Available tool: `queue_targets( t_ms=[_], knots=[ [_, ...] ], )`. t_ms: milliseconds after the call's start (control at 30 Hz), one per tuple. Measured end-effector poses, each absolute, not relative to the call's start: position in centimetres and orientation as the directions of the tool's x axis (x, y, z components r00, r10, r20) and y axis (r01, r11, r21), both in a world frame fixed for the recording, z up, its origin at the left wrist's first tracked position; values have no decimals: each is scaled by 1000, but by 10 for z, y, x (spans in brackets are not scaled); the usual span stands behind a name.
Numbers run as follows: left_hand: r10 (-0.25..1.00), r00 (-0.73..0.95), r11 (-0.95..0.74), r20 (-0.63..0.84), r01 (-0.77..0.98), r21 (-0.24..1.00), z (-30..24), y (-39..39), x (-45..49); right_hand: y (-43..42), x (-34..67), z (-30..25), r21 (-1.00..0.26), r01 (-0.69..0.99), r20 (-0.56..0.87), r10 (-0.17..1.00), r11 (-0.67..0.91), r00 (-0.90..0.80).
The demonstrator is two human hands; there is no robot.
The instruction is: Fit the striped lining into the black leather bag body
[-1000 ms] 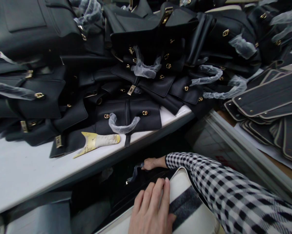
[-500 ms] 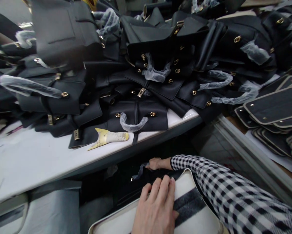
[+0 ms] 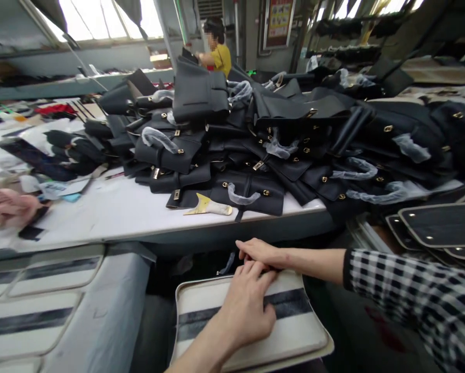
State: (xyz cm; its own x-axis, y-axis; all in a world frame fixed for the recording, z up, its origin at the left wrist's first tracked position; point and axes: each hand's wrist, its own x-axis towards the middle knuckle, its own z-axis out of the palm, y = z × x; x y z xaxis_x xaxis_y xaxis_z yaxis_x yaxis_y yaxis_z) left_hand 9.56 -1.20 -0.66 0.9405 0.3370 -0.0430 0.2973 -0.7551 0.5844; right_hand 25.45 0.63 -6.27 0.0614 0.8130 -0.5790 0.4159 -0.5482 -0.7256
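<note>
While both hands meet at the far edge of a pale panel (image 3: 201,294) w/ a dark stripe, the left hand (image 3: 248,303) lies on top, fingers half-bent, thumb spread apart. The right hand (image 3: 260,254) is just beyond it, index stretched leftward, other fingers curled & partly hidden; from where I'm standing, can't tell if either one grips. The panel sits directly under the hands, lower than the white surface (image 3: 127,223) ahead. Checked sleeve (image 3: 407,290) on the R arm. Just past the fingertips: a plastic-wrapped handle (image 3: 228,263), mostly in shadow. L of the hands, more striped panels (image 3: 49,272) on a bluish covered surface (image 3: 116,295). R of the hands, dark panels (image 3: 446,223) w/ pale edging. Ahead, nearest on the white surface, a yellow/white forked piece (image 3: 209,206) beside a blk bag (image 3: 273,203) w/ gold h/ware. Behind that, a big heap of blk bags & pcs (image 3: 201,98). Far back, a co-worker (image 3: 221,56) in yellow; windows (image 3: 100,20) to the L.
</note>
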Motion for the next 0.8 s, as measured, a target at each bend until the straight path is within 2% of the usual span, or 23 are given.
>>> queue_targets(
  t_ms=[100, 167, 233, 367, 433, 567, 800],
  knots=[
    [469, 883, -663, -3, 355, 659, -8, -6, 88, -4, 244, -64, -733, 417, -539, 833, -538, 126],
    [560, 829, -638, 10, 423, 643, -7, 6, 79, -7, 242, -68, -748, 425, -511, 851, -510, 121],
    [595, 803, -636, -37, 499, 589, -5, 22, 68, -7, 241, -70, -756, 439, -492, 864, -486, 108],
    [593, 749, -551, -296, 645, 530, -3, 53, 50, -7, 238, -67, -742, 508, -448, 887, -438, 110],
    [579, 736, -538, -351, 668, 514, -3, 62, 48, -8, 236, -63, -731, 552, -420, 902, -400, 98],
    [561, 756, -567, -338, 648, 509, -3, 62, 49, -8, 232, -57, -712, 615, -379, 922, -340, 72],
    [559, 784, -596, -270, 607, 525, -13, 56, 52, -7, 231, -59, -671, 668, -381, 922, -323, 63]
  ],
)
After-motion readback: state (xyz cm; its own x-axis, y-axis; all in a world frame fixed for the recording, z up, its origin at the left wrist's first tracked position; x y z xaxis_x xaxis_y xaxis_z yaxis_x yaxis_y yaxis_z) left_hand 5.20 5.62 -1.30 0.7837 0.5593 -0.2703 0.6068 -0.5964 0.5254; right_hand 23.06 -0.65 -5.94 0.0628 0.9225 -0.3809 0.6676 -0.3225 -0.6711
